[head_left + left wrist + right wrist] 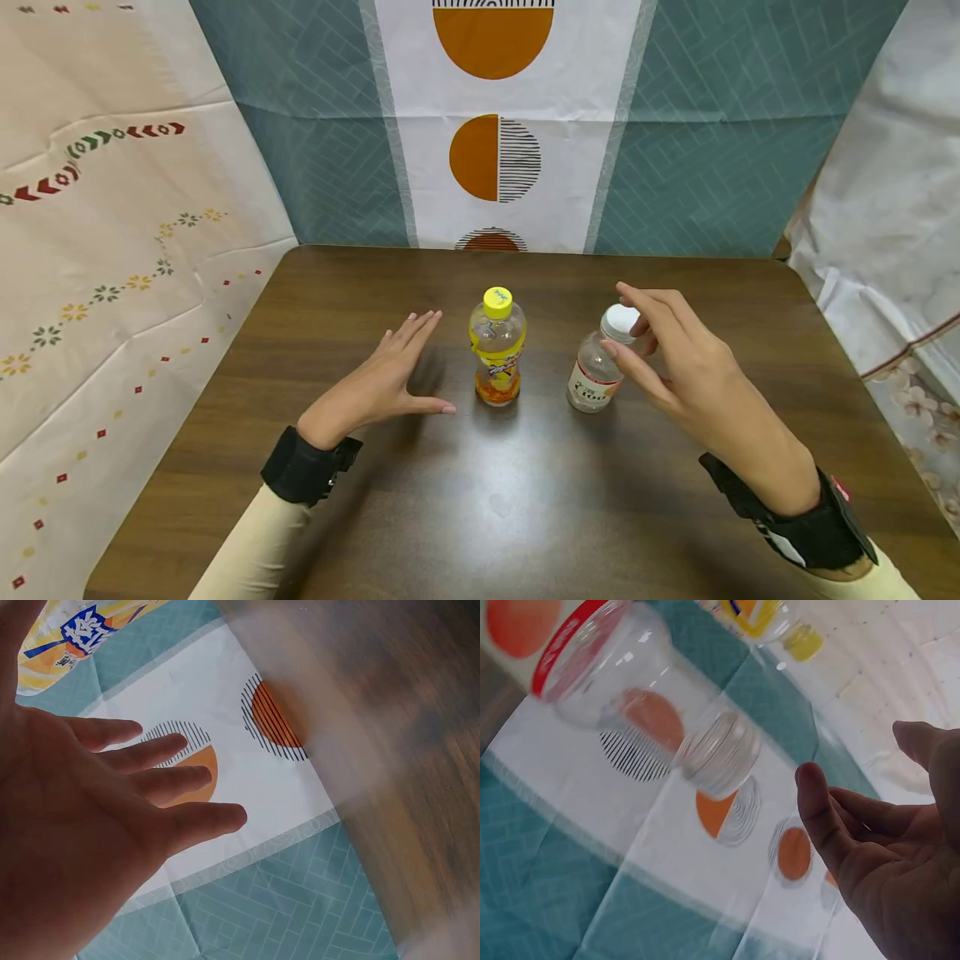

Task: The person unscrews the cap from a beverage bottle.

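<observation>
A clear plastic drink bottle (498,346) with a yellow cap and yellow label stands upright near the middle of the table, some orange contents at its bottom. To its right, a second clear bottle (592,379) with a white cap and a pale, red-edged label stands on the wood. My left hand (378,383) is spread beside the yellow-capped bottle, thumb apart from the fingers, holding nothing. Over the white cap hovers my right hand (686,362), fingers loosely bent. In the right wrist view, a gap shows between its fingers (821,814) and the bottle neck (720,754).
Both bottles share a dark brown wooden table (337,283). Behind it hangs a teal and white cloth (315,167) with orange circles. A cream patterned cloth (135,250) covers the left side, and white fabric (877,208) hangs at the right.
</observation>
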`<action>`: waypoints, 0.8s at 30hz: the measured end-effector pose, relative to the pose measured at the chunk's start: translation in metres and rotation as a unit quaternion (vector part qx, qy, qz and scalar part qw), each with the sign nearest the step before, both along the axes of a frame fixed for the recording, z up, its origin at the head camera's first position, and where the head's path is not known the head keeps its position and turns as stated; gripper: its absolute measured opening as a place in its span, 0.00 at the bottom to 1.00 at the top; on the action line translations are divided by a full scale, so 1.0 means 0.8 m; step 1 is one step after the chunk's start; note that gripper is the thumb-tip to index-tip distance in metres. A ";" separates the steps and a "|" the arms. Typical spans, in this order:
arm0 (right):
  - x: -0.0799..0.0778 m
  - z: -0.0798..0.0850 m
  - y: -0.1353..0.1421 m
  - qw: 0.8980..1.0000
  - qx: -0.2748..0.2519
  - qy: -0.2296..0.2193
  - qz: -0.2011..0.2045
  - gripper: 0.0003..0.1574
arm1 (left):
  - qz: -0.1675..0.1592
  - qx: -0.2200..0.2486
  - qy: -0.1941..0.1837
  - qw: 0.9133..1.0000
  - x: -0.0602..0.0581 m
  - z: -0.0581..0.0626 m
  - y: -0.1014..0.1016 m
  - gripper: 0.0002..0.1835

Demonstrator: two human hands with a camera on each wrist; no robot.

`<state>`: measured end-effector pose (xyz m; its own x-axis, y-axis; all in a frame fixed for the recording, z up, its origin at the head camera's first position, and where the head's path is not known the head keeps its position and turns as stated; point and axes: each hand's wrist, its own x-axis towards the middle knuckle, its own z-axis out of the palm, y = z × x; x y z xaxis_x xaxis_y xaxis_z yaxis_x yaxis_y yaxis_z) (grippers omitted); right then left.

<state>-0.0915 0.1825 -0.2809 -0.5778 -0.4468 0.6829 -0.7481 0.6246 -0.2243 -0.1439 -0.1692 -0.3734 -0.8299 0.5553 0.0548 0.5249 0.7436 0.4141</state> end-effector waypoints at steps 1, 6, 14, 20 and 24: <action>-0.001 0.000 -0.003 1.000 0.001 -0.005 0.004 0.37 | 0.000 0.001 -0.002 1.000 0.000 0.000 0.000 0.66; -0.009 -0.001 -0.018 0.999 0.007 -0.026 0.018 0.35 | 0.002 -0.003 -0.012 1.000 0.003 0.002 -0.001 0.66; -0.026 -0.005 -0.043 0.998 0.004 -0.041 0.036 0.39 | 0.006 -0.003 -0.014 1.000 0.005 0.006 -0.003 0.64; -0.036 -0.009 -0.062 0.998 0.009 -0.045 0.045 0.38 | 0.006 0.001 -0.015 1.000 0.008 0.005 -0.005 0.63; -0.042 -0.009 -0.075 0.998 0.008 -0.057 0.041 0.37 | 0.010 0.011 -0.023 1.000 0.011 0.004 -0.008 0.61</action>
<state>-0.1251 0.1221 -0.2883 -0.6130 -0.5056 0.6071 -0.7664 0.5672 -0.3014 -0.1350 -0.1756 -0.3699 -0.8432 0.5368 0.0281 0.4892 0.7446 0.4541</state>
